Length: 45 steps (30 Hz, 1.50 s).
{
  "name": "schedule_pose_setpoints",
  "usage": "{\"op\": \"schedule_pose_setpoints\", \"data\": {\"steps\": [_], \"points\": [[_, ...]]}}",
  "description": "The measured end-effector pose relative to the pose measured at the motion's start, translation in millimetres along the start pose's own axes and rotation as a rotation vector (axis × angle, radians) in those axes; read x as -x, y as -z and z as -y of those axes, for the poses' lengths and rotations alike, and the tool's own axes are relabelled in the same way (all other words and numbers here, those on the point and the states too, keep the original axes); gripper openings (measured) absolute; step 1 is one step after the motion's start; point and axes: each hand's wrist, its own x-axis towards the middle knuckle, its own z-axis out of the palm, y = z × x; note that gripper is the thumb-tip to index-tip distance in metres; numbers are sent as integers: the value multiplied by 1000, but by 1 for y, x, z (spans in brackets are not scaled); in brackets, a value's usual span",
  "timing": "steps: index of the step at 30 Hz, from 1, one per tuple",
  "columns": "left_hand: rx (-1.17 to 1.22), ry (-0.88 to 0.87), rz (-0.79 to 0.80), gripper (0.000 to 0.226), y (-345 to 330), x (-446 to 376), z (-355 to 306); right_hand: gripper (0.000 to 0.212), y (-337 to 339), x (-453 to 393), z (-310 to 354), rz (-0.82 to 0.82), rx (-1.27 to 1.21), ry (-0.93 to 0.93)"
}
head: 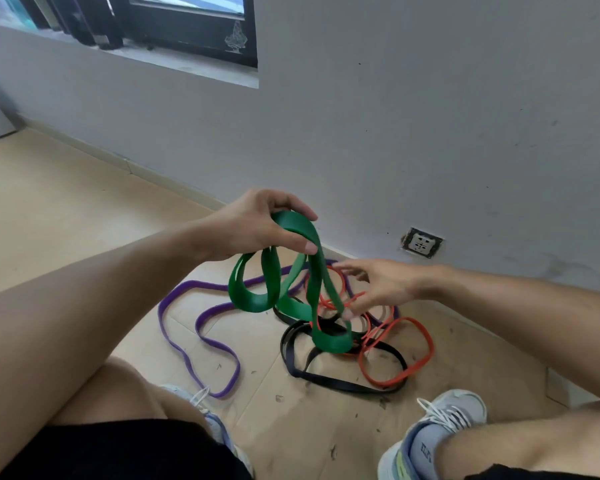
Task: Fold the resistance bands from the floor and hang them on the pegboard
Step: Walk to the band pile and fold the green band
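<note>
Head view, looking down between two bare knees at the floor (pixel 66 209). Left hand (pixel 257 225) raised above the pile, grip clamped on the top fold of the green band (pixel 293 265), fingers curled over it and thumb pressed underneath. Green band hanging down in several wide loops, lowest loop resting on the heap near the middle of the scene. Right hand (pixel 378 285) lower and to the right, fingers spread and loosely extended, fingertips touching one strand of the green band; grip apart, not closed round anything.

Under the green loops, more bands tangled on the floor: purple band (pixel 201 337) snaking out to the left and toward the near side, black band (pixel 329 379) lying in flat loops at the near middle, orange band (pixel 420 358) curling out to the right. Orange and black overlapping each other, purple running behind them toward the far wall.

Grey wall (pixel 430 116) across the far side, with a wall socket (pixel 422 242) low down, just right of the heap. Window (pixel 187 26) at far left, top of scene. Sneakers in sight: right sneaker (pixel 437 434) near right, left sneaker (pixel 205 407) partly hidden by the leg. Small bits of debris scattered on the floor near the bands.
</note>
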Motion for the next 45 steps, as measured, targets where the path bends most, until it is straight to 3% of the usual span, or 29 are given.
{"op": "schedule_pose_setpoints", "data": {"steps": [3,6,16,20,27,34,39,45], "points": [[-31,-13,-10,41,-4,-1,-4,75,0,1,20,-112,-279,186],[-25,-17,-59,40,-4,-2,-5,49,-2,3,35,-189,-388,257],[-62,-13,-169,39,4,0,-4,21,0,1,35,-451,-453,309],[-134,21,-103,59,9,1,-2,25,10,7,30,-434,-389,307],[-211,-10,2,71,6,3,-1,30,16,15,31,-438,-288,308],[-230,-88,-18,64,2,1,-4,39,25,25,47,-496,-264,360],[-218,-125,20,64,-1,2,-4,62,24,26,56,-387,-227,343],[-250,-106,33,64,-2,1,-3,33,18,24,57,-375,-308,373]]}}
